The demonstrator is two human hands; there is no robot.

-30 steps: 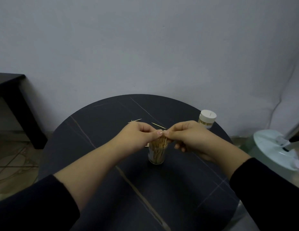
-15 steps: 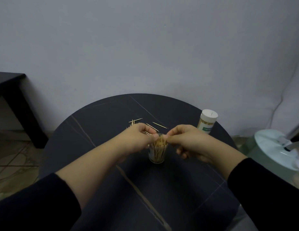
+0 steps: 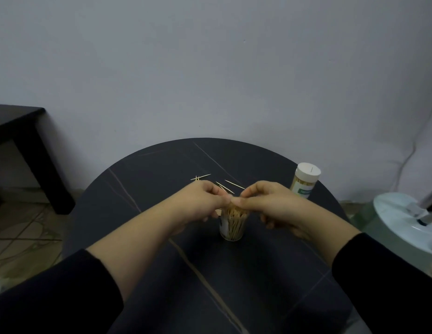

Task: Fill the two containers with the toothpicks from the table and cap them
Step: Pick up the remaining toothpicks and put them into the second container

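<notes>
At the middle of the table (image 3: pixel 162 165), the open container (image 3: pixel 232 233) stands packed with toothpicks (image 3: pixel 234 220). The left hand (image 3: pixel 200 201) and right hand (image 3: pixel 270 203), fingers curled, pinch their tops. Loose toothpicks (image 3: pixel 200 177) lie behind, and 1 capped container (image 3: pixel 304 180) stands far right.

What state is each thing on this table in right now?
Open container: upright, uncapped, holding packed toothpicks.
Far container: upright, capped, filled.
Loose toothpicks: lying flat on the table.
Left hand: pinching the packed toothpicks' tops.
Right hand: pinching the same tops.
</notes>
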